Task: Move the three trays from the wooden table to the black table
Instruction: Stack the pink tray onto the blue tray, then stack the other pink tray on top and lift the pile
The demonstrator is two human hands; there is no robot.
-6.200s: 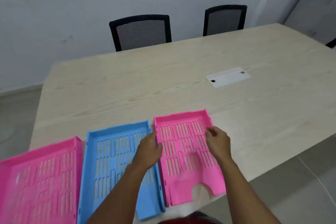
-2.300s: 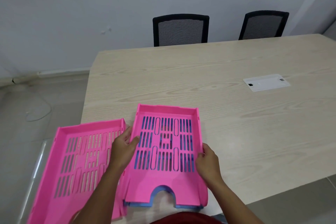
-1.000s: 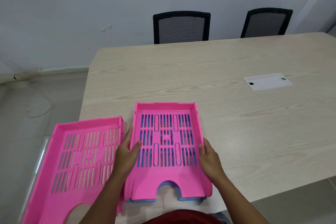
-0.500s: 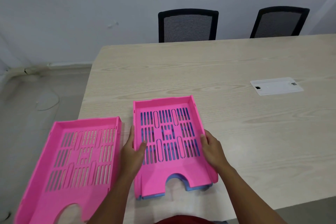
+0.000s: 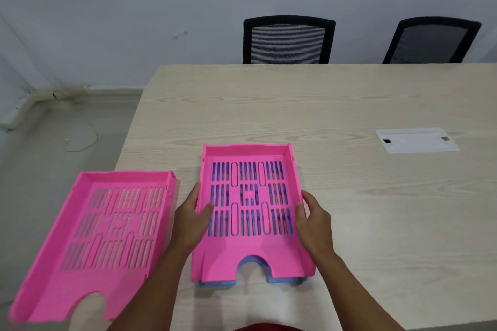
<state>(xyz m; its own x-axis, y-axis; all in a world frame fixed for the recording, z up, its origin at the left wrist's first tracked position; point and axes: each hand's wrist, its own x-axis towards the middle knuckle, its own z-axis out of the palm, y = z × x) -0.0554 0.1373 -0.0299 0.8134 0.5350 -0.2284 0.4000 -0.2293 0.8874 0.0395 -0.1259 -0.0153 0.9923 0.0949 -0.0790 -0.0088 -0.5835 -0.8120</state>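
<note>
A pink slotted tray (image 5: pixel 250 255) is nested on top of a blue tray (image 5: pixel 279 280), whose edge shows only along the near end and through the slots. The pair rests on the wooden table (image 5: pixel 336 105). My left hand (image 5: pixel 192 219) grips the stack's left wall, thumb inside the pink tray. My right hand (image 5: pixel 313 219) grips its right wall. A second pink tray (image 5: pixel 99 223) lies to the left, overhanging the table's left corner.
A white cable cover plate (image 5: pixel 415 140) is set into the table at the right. Two black mesh chairs (image 5: pixel 289 39) (image 5: pixel 430 40) stand behind the far edge. Grey floor and a wall lie to the left. No black table is in view.
Over six seconds the right pink tray went onto the blue tray. In the last second the stack shifted slightly on the table, and both hands stayed on its side walls.
</note>
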